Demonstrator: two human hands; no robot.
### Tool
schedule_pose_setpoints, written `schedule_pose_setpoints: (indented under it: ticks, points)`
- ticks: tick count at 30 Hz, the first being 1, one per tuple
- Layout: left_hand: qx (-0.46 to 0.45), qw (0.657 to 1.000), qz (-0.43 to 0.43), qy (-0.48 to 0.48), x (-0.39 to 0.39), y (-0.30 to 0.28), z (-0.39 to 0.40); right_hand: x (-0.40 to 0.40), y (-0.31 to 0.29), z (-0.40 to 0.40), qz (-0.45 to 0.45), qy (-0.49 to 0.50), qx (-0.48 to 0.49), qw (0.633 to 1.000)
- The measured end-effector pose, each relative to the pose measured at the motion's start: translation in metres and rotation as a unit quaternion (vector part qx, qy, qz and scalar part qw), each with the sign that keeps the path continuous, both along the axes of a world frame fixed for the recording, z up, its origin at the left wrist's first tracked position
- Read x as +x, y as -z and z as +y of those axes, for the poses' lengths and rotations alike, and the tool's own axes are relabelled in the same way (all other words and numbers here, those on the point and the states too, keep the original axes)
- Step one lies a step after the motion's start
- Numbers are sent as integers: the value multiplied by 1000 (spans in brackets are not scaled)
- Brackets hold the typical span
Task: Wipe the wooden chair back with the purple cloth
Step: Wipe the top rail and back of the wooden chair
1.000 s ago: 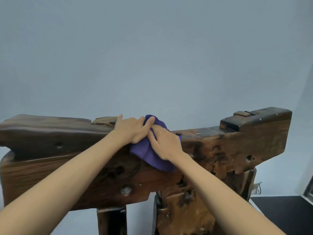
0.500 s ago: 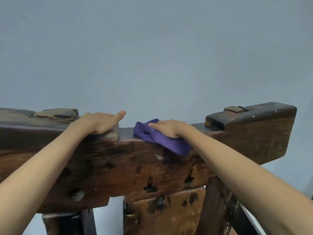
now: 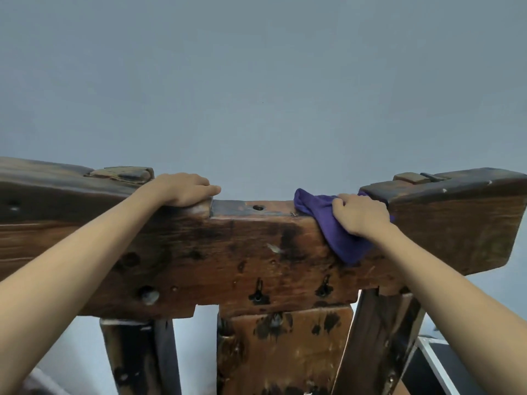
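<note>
The chair back is a thick, dark, worn wooden beam that spans the whole view, with a lower step in the middle of its top edge. The purple cloth is draped over the right end of that step and hangs down the front face. My right hand lies on the cloth with its fingers curled into it, next to the raised right block. My left hand rests on the raised left block, fingers bent over the top edge, forefinger pointing right. It holds nothing.
A plain grey-blue wall stands close behind the chair. Below the beam are a wide centre slat and two dark uprights. A black case with a metal edge sits at the lower right.
My right hand has slid the cloth to the right along the top of the beam, up to the raised right block. The left hand stays on the left block. The hands are now far apart.
</note>
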State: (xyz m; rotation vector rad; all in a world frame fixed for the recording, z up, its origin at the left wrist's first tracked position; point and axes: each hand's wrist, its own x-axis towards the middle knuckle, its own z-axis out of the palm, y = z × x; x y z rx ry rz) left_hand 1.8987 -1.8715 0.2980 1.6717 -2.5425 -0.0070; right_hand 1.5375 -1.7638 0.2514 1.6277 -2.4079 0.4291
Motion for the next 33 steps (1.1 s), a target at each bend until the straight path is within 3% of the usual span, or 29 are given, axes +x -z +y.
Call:
schedule_pose_setpoints:
  ticks: [3, 6, 10, 13, 17, 20, 23, 27, 31, 33]
  points:
    - [-24, 1000, -14, -10, -4, 4, 3, 14, 18, 27, 39, 25, -87, 995]
    - [-55, 998, -11, -14, -10, 5, 3, 44, 34, 44, 0, 18, -136, 991]
    - [-54, 998, 20, -29, -12, 6, 8, 118, 37, 37, 21, -153, -161, 975]
    - [-27, 996, 81, -37, -9, 4, 7, 187, 30, 12, 3, -262, -141, 955]
    - [14, 987, 157, -37, -11, 3, 0, 206, 9, -29, -24, -244, -66, 967]
    - [11, 988, 149, -41, -12, 3, -1, 198, -17, -56, -162, -242, 63, 955]
    - [19, 989, 141, -45, -11, 1, 4, 203, -25, -54, -179, -251, 100, 946]
    - [15, 993, 109, -45, -13, 0, 10, 196, -4, -16, -108, -286, 37, 951]
    - [-10, 997, 46, -62, -16, 4, 14, 178, 29, 21, -71, -387, -136, 909]
    - [-9, 998, 37, -59, -15, 3, 17, 167, 46, 27, -54, -395, -166, 902]
